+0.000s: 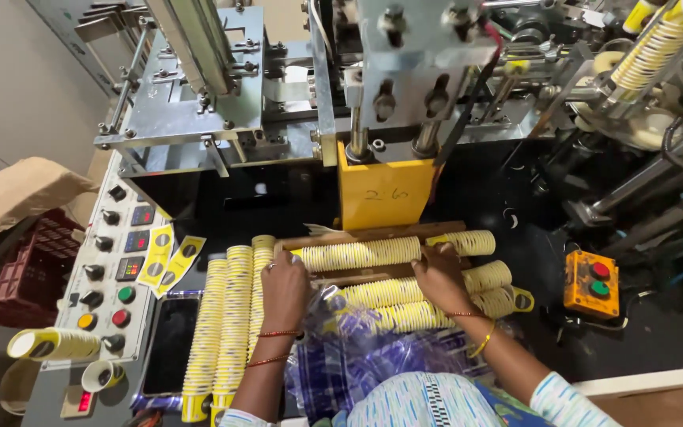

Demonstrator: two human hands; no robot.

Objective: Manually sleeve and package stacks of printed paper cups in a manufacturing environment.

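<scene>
Both hands on the long lying stack of yellow-and-white paper cups (357,254).
Left hand (284,286) and right hand (441,277) clamp its ends, fingers curled against it; more cup stacks (227,324) lie beside the left fingers.

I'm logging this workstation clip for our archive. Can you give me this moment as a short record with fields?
Setting: cup-forming machine with a control panel
Left hand: on the left end of a lying cup stack
Right hand: on the right end of that stack
Nearby: further cup rows at left, clear plastic bag below the hands
Other: orange two-button box at right
</scene>
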